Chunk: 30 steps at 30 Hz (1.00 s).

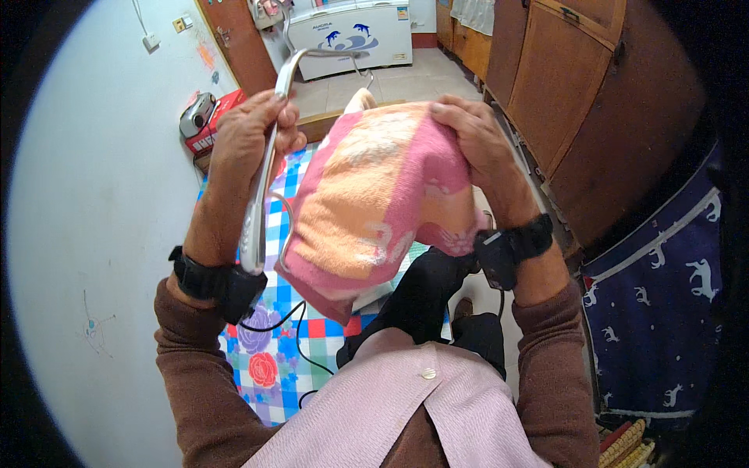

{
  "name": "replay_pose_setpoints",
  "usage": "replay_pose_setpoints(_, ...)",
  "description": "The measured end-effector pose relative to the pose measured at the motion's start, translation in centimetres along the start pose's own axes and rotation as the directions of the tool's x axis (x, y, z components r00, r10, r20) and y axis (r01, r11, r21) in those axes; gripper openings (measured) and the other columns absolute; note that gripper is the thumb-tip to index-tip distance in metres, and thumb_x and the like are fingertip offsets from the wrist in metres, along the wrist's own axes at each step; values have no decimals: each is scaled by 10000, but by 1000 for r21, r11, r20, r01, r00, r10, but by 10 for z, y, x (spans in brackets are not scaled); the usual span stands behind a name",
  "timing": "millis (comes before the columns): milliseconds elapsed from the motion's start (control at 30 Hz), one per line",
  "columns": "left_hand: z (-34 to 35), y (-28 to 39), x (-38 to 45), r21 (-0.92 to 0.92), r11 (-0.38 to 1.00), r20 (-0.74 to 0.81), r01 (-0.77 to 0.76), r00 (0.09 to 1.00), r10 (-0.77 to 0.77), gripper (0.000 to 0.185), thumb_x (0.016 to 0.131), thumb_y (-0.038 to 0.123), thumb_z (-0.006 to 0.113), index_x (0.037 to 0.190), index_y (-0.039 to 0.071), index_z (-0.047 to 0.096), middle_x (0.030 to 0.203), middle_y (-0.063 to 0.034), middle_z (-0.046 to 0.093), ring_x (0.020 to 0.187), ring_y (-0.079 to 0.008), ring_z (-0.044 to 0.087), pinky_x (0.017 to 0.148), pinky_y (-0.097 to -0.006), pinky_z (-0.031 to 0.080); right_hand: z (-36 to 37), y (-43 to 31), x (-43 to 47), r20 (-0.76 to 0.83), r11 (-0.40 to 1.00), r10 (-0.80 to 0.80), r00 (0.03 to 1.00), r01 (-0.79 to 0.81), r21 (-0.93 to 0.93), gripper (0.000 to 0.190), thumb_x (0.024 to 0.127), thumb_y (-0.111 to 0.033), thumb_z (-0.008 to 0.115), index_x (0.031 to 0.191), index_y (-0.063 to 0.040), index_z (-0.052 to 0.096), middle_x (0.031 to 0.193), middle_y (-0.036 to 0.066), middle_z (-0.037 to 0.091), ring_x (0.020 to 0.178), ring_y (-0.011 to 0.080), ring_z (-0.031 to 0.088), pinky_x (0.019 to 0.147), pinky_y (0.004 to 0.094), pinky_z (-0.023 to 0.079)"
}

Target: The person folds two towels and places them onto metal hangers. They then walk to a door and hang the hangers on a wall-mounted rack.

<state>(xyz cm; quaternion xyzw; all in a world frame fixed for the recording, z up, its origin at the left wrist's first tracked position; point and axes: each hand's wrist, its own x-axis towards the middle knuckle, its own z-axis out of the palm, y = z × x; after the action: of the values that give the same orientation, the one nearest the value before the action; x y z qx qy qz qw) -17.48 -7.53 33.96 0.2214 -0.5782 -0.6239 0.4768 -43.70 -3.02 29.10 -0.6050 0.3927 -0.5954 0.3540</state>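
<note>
My left hand [257, 126] is closed around a silver metal clothes hanger [253, 243]. The hanger slants upright, its long bar running down along my left forearm, with thin wire hooks curving off it. In front of me a pink and orange terry towel [357, 199] with white patterns hangs bunched beside the bar. My right hand [477, 131] pinches its upper right edge between thumb and fingers. One wire loop [288, 228] meets the towel's lower left side; whether it is hooked through the cloth I cannot tell. A black strapped device sits on each wrist.
Below lies a bed cover [263, 345] in checks and flowers, crossed by a black cable [301, 327]. Ahead stands a white chest freezer [351, 44]. Wooden cabinets [556, 76] and a dark blue patterned cloth [655, 327] line the right. A silver device [197, 115] rests on a red box.
</note>
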Motion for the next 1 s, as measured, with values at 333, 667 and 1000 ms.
replay_pose_setpoints(333, -8, 36, 34, -51, 996, -26, -74, 997, 73, 207, 928, 67, 444, 1058, -93, 460, 684, 6, 419, 498, -63, 348, 607, -241, 381, 27, 82, -33, -133, 908, 126, 983, -168, -383, 368, 876, -183, 574, 1175, 10, 482, 1063, 133, 593, 955, 191, 584, 783, 304, 505)
replay_pose_setpoints(667, -53, 80, 27, 61, 990, -205, -126, 969, 136, 305, 887, 3, 522, 1131, -150, 420, 678, -18, 389, 562, -87, 382, 610, -229, 406, 76, 97, -82, 435, 938, 8, 900, 145, -316, 430, 817, -239, 647, 1167, -18, 527, 1093, 152, 586, 934, 232, 604, 729, 356, 528)
replay_pose_setpoints(1000, -102, 29, 10, 286, 958, -407, 11, 907, 112, 120, 880, 84, 531, 900, -33, 519, 606, -26, 473, 533, -124, 495, 562, -264, 469, 58, 135, -111, 442, 894, 307, 843, -96, -438, 316, 796, -197, 575, 974, 64, 589, 796, 198, 651, 734, 282, 648, 663, 364, 520)
